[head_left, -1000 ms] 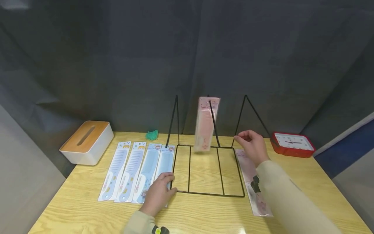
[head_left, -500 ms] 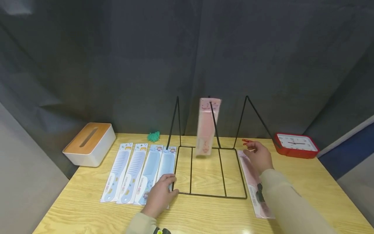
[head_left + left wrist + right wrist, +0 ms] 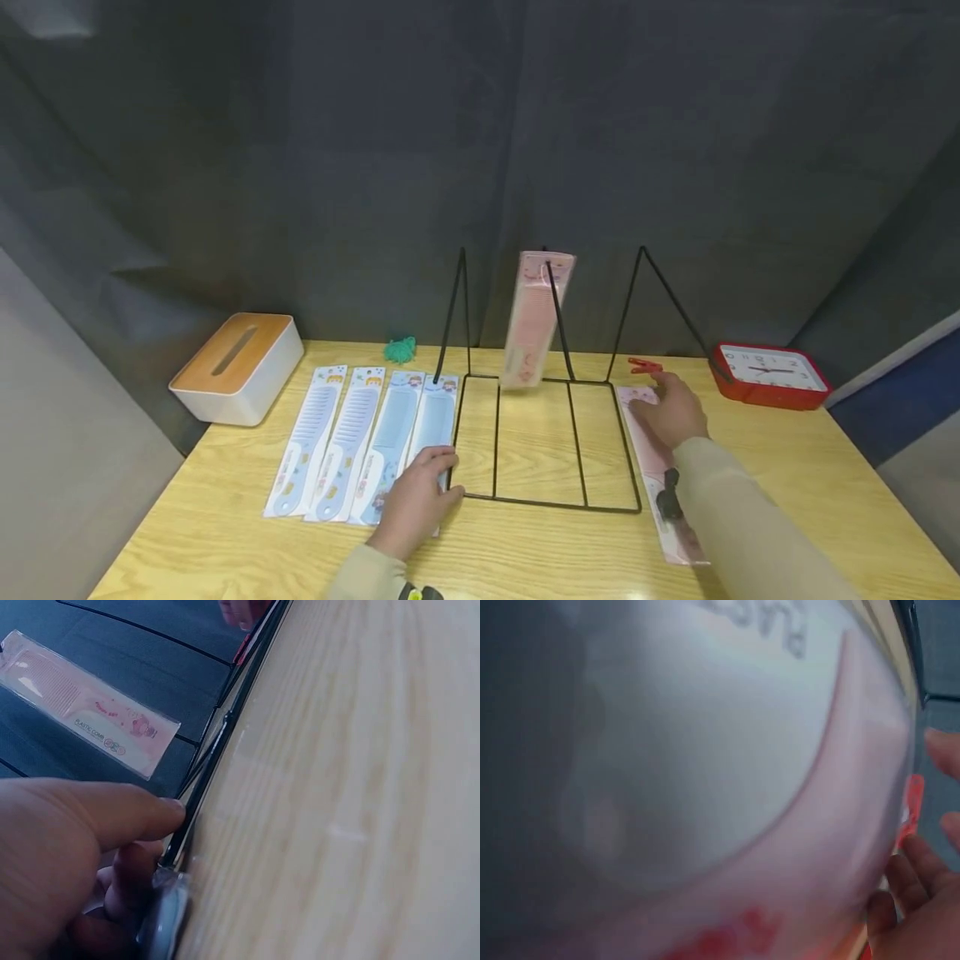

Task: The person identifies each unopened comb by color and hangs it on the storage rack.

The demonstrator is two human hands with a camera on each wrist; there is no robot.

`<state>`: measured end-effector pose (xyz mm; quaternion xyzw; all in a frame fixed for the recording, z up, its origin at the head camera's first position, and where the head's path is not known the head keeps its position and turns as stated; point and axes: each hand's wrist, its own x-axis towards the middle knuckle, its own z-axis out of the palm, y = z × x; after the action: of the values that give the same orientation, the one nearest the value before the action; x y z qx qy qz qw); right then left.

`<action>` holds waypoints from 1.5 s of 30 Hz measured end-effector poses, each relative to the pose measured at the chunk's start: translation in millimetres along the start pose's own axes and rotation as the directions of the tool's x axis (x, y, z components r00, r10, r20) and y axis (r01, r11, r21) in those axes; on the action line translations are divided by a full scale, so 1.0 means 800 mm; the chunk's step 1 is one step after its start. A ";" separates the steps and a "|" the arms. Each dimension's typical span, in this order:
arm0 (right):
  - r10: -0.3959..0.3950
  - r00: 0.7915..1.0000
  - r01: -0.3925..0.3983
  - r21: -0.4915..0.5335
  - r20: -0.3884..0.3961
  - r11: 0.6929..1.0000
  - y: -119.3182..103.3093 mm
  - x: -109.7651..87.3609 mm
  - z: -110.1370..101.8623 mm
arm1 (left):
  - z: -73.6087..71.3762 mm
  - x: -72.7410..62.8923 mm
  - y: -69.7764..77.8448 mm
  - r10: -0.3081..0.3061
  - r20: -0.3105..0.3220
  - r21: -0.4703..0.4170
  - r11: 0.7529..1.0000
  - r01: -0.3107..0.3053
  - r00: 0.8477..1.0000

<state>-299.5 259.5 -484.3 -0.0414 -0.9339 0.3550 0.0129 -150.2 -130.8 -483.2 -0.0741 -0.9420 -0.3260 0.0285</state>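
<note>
My left hand [image 3: 418,500] pinches the front left corner of a black wire display rack [image 3: 551,502]; in the left wrist view, thumb and finger meet its bottom wire. A packaged pink comb [image 3: 537,321] hangs from the rack's middle hook. My right hand [image 3: 672,411] is over the upper end of a second packaged pink comb [image 3: 647,429], which lies flat right of the rack. In the right wrist view its thumb and fingers [image 3: 922,877] stand apart beside the package. A red clip [image 3: 645,365] lies just beyond that hand.
Several packaged blue combs [image 3: 348,446] lie side by side left of the rack. A white tissue box with wooden lid [image 3: 236,367] stands at the back left, a green tangle [image 3: 400,350] near the rack, and a red clock [image 3: 772,375] at the back right.
My right hand has come down from beside the rack's right hook to the flat pink comb, uncovering the red clip. The hanging comb sways slightly. My left hand keeps its hold.
</note>
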 end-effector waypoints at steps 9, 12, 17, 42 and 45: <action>0.054 0.998 -0.051 -0.071 0.034 0.996 -0.001 0.006 0.001 | 0.001 0.000 -0.001 0.000 -0.006 -0.003 1.000 0.000 1.000; 0.077 0.995 -0.075 -0.029 0.065 0.997 0.000 0.008 -0.001 | 0.001 0.000 -0.001 0.002 -0.011 0.003 1.000 -0.002 1.000; 0.077 0.996 -0.075 -0.046 0.040 0.996 0.005 0.007 -0.006 | 0.002 -0.001 0.002 0.003 -0.014 0.007 1.000 -0.003 1.000; 0.003 0.999 0.001 0.119 -0.041 0.993 -0.049 -0.048 -0.071 | -0.001 -0.001 0.004 -0.011 0.003 0.008 1.000 0.011 1.000; -0.024 0.998 0.034 0.165 -0.063 0.986 -0.071 -0.064 -0.075 | -0.001 -0.002 0.005 -0.016 0.010 0.010 1.000 0.016 1.000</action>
<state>-249.2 252.8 -401.5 -0.0372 -0.9007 0.4299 0.0500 -148.1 -128.0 -480.1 -0.0681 -0.9444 -0.3210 0.0214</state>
